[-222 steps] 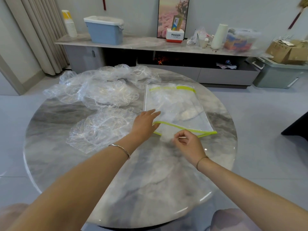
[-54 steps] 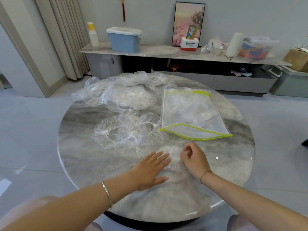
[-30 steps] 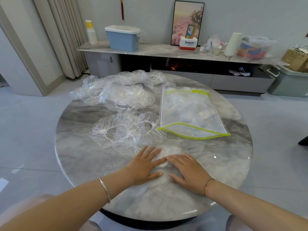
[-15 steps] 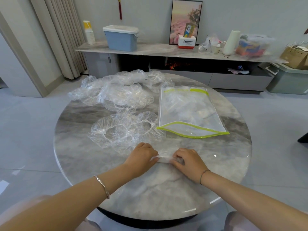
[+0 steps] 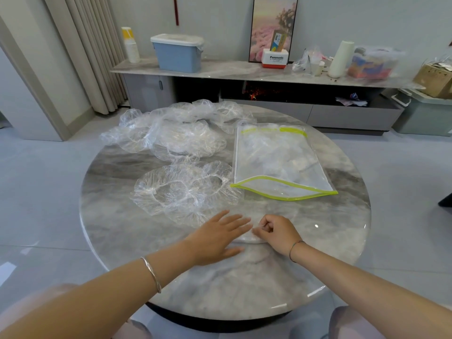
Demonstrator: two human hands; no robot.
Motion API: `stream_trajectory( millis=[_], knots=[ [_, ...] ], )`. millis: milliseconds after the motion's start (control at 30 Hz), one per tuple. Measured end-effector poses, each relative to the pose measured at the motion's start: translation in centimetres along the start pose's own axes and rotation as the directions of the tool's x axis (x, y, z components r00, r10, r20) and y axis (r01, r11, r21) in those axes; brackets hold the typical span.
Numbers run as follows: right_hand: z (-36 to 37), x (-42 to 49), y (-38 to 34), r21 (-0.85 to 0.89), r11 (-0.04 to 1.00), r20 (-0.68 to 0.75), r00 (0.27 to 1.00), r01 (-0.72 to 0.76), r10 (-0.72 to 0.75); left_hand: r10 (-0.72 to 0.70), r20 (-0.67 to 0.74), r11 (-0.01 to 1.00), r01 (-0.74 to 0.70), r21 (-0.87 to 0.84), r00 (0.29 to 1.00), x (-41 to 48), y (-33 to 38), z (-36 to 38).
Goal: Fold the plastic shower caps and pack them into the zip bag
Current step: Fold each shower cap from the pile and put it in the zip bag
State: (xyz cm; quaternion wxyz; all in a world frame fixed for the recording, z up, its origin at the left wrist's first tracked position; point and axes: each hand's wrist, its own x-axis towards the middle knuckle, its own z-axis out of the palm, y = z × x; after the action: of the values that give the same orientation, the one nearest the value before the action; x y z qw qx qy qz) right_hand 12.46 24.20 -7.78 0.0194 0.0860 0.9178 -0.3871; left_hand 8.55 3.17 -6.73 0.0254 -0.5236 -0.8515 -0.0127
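Observation:
A small folded clear shower cap (image 5: 249, 237) lies near the front of the round marble table (image 5: 337, 231), mostly covered by my hands. My left hand (image 5: 217, 237) lies flat on its left part with fingers straight. My right hand (image 5: 277, 232) has curled fingers that pinch the cap's right edge. Just beyond the hands an unfolded shower cap (image 5: 186, 192) is spread out. A pile of several more clear caps (image 5: 176, 133) sits at the back left. The zip bag (image 5: 278, 160), clear with lime-green edging, lies at the right with folded caps inside and its mouth gaping toward me.
A long low cabinet (image 5: 244, 72) stands behind the table with a blue lidded bin (image 5: 178, 53), a framed picture (image 5: 274, 25) and bags on top. Curtains (image 5: 85, 50) hang at the left. Grey tiled floor surrounds the table. A green-grey crate (image 5: 425, 113) is at the right.
Half a second ago both hands had curled fingers gripping the small cap. Now my left hand has flattened over it, while my right hand still pinches its edge.

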Motion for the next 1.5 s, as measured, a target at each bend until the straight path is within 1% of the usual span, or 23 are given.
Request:
stream_trajectory(
  millis=[67, 133, 267, 400, 467, 500, 567, 600, 667, 700, 767, 867, 933, 967, 1033, 1100, 1167, 1300, 1367, 1400, 1500],
  knots=[
    [0.1, 0.1, 0.0, -0.003, 1.0, -0.004, 1.0, -0.019, 0.019, 0.044, 0.123, 0.998, -0.048, 0.03, 0.991, -0.5, 0.2, 0.2],
    [0.0, 0.2, 0.1, -0.007, 0.999, -0.019, 0.999, -0.045, 0.045, 0.045, 0.176, 0.999, -0.046, -0.003, 0.983, -0.7, 0.2, 0.5],
    [-0.7, 0.3, 0.4, 0.01, 0.997, -0.051, 0.996, -0.076, 0.077, 0.023, 0.21, 0.999, -0.018, -0.026, 0.977, -0.5, 0.3, 0.6],
    [-1.5, 0.2, 0.9, -0.03, 0.994, -0.062, 0.993, -0.105, 0.103, 0.006, 0.245, 0.998, 0.008, -0.055, 0.97, -0.2, 0.6, 0.1],
    [-1.9, 0.0, 0.7, -0.052, 0.995, -0.052, 0.995, -0.084, 0.081, -0.001, 0.258, 0.998, 0.019, -0.068, 0.966, -0.2, 0.7, -0.1],
    [-2.1, -0.2, 0.6, -0.085, 0.995, -0.054, 0.998, -0.043, 0.039, -0.008, 0.258, 0.997, 0.028, -0.072, 0.966, -0.2, 0.8, -0.2],
    [-2.4, -0.5, 0.2, -0.212, 0.969, -0.065, 0.987, 0.131, -0.148, -0.039, 0.237, 0.995, 0.06, -0.081, 0.971, -0.2, 0.9, -0.4],
    [-2.4, -0.7, -0.2, -0.277, 0.93, -0.057, 0.962, 0.241, -0.266, -0.071, 0.23, 0.992, 0.094, -0.089, 0.97, -0.1, 1.0, -0.5],
    [-2.2, -1.2, -0.8, -0.388, 0.816, -0.01, 0.884, 0.428, -0.468, -0.158, 0.239, 0.97, 0.196, -0.145, 0.958, 0.1, 1.1, -0.8],
    [-1.9, -1.4, -1.0, -0.432, 0.758, 0.023, 0.846, 0.489, -0.532, -0.189, 0.255, 0.955, 0.238, -0.175, 0.948, 0.3, 1.0, -1.1],
    [-1.3, -1.8, -1.0, -0.47, 0.681, 0.103, 0.801, 0.562, -0.59, -0.215, 0.302, 0.933, 0.286, -0.217, 0.929, 0.6, 0.8, -1.8],
    [-0.8, -2.3, -1.2, -0.477, 0.642, 0.26, 0.794, 0.601, -0.55, -0.235, 0.361, 0.871, 0.36, -0.333, 0.902, 0.6, 0.1, -2.4],
    [-0.8, -2.2, -1.2, -0.482, 0.635, 0.342, 0.797, 0.603, -0.498, -0.23, 0.383, 0.855, 0.374, -0.36, 0.895, 0.4, -0.3, -2.6],
    [-0.8, -2.2, -1.2, -0.484, 0.634, 0.356, 0.798, 0.603, -0.487, -0.221, 0.389, 0.859, 0.367, -0.356, 0.894, 0.2, -0.4, -2.7],
    [-0.7, -2.1, -1.2, -0.479, 0.648, 0.332, 0.805, 0.593, -0.491, -0.208, 0.382, 0.881, 0.342, -0.328, 0.901, -0.1, -0.6, -2.8],
    [-0.5, -2.0, -1.3, -0.47, 0.671, 0.304, 0.819, 0.573, -0.486, -0.211, 0.345, 0.905, 0.316, -0.284, 0.914, -0.3, -0.8, -2.8],
    [-0.1, -1.8, -1.5, -0.462, 0.675, 0.281, 0.817, 0.575, -0.503, -0.222, 0.295, 0.916, 0.302, -0.263, 0.929, -0.5, -0.8, -2.6],
    [0.4, -1.4, -1.9, -0.451, 0.714, 0.237, 0.843, 0.535, -0.482, -0.258, 0.219, 0.89, 0.32, -0.325, 0.941, -0.6, -0.9, -2.3],
    [0.4, -1.4, -2.2, -0.436, 0.743, 0.204, 0.86, 0.508, -0.467, -0.309, 0.187, 0.855, 0.358, -0.374, 0.933, -0.6, -1.0, -2.2],
    [0.4, -1.4, -2.3, -0.415, 0.772, 0.173, 0.875, 0.481, -0.452, -0.343, 0.175, 0.822, 0.385, -0.419, 0.923, -0.5, -1.1, -2.1],
    [0.4, -1.1, -2.5, -0.329, 0.864, 0.113, 0.924, 0.381, -0.365, -0.436, 0.181, 0.669, 0.452, -0.59, 0.881, -0.3, -0.9, -2.1]
  ],
)
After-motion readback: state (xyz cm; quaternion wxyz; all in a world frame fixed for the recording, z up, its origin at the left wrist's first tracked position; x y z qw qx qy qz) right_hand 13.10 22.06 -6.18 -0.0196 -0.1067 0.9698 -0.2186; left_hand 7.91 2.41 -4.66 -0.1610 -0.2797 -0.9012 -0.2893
